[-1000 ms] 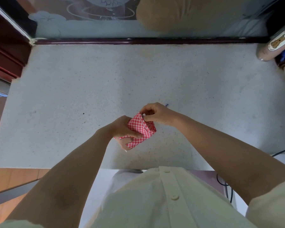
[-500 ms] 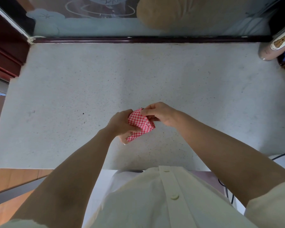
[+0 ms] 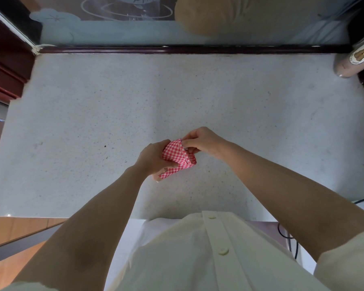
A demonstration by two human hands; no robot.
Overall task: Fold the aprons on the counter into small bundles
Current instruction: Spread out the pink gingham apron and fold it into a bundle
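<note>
head view, table: the table (image 3: pixel 198 91) was a pale grey stone slab, matt and speckled with small dark flecks, ending at a dark reddish wooden rail (image 3: pixel 177 49) along its far edge.
head view, room: behind the rail stood a frosted glass panel (image 3: pixel 114 32) with etched swirls. dark red woodwork (image 3: pixel 6 59) closed the left side. a pinkish rounded bottle (image 3: pixel 353 59) with a rabbit sticker lay at the table's far right corner. a black cable (image 3: pixel 290 238) hung near the right front edge.
apron: the apron (image 3: pixel 174 153), red-and-white gingham cloth, was a small thick bundle with a stitched hem showing, over the table's near middle, between both hands.
left grip: the left grip (image 3: pixel 151 159) was wrapped round the bundle's left side.
right grip: the right grip (image 3: pixel 202 140) pinched the bundle's upper right corner at the hem, fingers curled.
clothing: a smooth cream buttoned shirt (image 3: pixel 198 259).
</note>
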